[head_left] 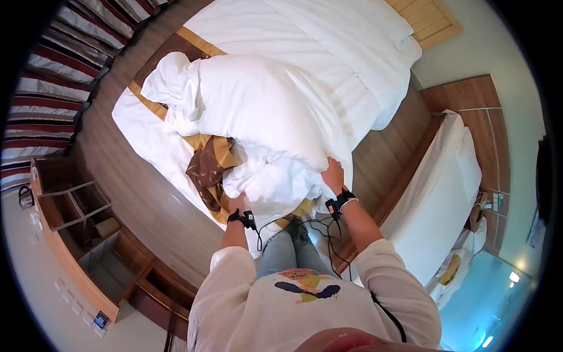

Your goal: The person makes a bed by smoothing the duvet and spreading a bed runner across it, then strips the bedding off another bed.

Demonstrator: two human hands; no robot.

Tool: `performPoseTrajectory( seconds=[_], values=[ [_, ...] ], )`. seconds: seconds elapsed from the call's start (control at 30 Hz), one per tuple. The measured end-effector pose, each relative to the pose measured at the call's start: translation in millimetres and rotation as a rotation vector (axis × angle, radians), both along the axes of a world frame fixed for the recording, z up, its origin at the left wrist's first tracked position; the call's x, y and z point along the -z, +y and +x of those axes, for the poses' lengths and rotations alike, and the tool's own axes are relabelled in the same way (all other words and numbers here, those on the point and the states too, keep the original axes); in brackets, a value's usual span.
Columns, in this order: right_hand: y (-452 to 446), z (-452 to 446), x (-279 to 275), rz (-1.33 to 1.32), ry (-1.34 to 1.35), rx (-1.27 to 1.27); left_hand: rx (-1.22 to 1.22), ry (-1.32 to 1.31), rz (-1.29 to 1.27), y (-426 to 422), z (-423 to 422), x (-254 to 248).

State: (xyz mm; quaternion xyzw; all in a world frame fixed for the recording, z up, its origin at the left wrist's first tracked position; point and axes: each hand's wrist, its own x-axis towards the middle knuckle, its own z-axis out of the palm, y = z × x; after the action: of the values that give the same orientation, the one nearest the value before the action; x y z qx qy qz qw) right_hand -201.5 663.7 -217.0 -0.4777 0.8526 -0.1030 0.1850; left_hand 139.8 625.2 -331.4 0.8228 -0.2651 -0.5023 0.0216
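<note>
A big, puffy piece of white bedding [258,97] lies across the bed in front of me; whether it is a pillow or a duvet I cannot tell. My right hand [333,175] is closed on its near right edge. My left hand [237,203] is against the crumpled white fabric [272,182] nearer my body, its fingers mostly hidden by the folds. Beside that hand, a brown and gold bed runner [208,170] lies bunched up. Both wrists carry strapped black devices with cables hanging between them.
White sheets [305,29] cover the bed beyond. A second white-covered bed [437,182] stands at the right, past a strip of wooden floor [390,144]. At the left are an open wooden shelf unit [135,258] and striped curtains [56,88]. Black cables [328,234] hang by my legs.
</note>
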Motion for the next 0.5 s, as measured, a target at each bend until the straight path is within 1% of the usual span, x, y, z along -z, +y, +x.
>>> performPoseTrajectory(
  seconds=[0.03,0.07,0.1,0.13,0.17,0.2,0.23,0.27,0.3,0.37,0.43,0.47,0.5],
  values=[
    [1.6,-6.1,2.1,-0.004,-0.002,0.005,0.109,-0.002,0.013,-0.6,-7.5,-6.2],
    [3.0,-13.2,3.7,0.004,-0.102,0.084,0.218,-0.004,0.025,2.6,-15.4,-13.1],
    [7.7,-16.9,4.4,0.011,-0.202,0.162,0.273,0.023,-0.057,11.6,-24.1,-22.1],
    [6.5,-11.2,-16.5,-0.058,-0.305,0.211,0.323,0.100,-0.093,10.0,-32.4,-60.3],
    [7.5,-7.5,-23.8,-0.075,-0.318,0.212,0.373,0.177,-0.129,9.9,-42.7,-106.1],
    [13.7,-8.1,-33.7,-0.083,-0.355,0.249,0.383,0.168,-0.141,15.8,-52.3,-124.8],
    [22.5,-10.8,-44.8,-0.092,-0.392,0.285,0.352,0.321,-0.339,23.8,-61.6,-141.9],
    [33.3,-14.2,-60.6,-0.134,-0.631,0.380,0.320,0.476,-0.535,32.1,-69.7,-163.7],
    [42.3,-17.5,-74.9,-0.149,-0.640,0.385,0.334,0.470,-0.545,34.9,-78.9,-183.3],
    [52.4,-18.1,-126.8,-0.368,-1.212,0.486,0.270,0.668,-0.543,32.3,-105.1,-234.6],
    [70.9,-23.2,-147.4,-0.524,-1.270,0.484,0.276,0.755,-0.560,29.6,-135.2,-282.1],
    [81.9,-27.7,-161.1,-0.601,-1.299,0.459,0.196,0.816,-0.572,36.1,-145.9,-307.4],
    [91.1,-36.9,-194.9,-0.729,-1.303,0.500,0.183,0.931,-0.583,44.8,-161.9,-343.5]
  ],
)
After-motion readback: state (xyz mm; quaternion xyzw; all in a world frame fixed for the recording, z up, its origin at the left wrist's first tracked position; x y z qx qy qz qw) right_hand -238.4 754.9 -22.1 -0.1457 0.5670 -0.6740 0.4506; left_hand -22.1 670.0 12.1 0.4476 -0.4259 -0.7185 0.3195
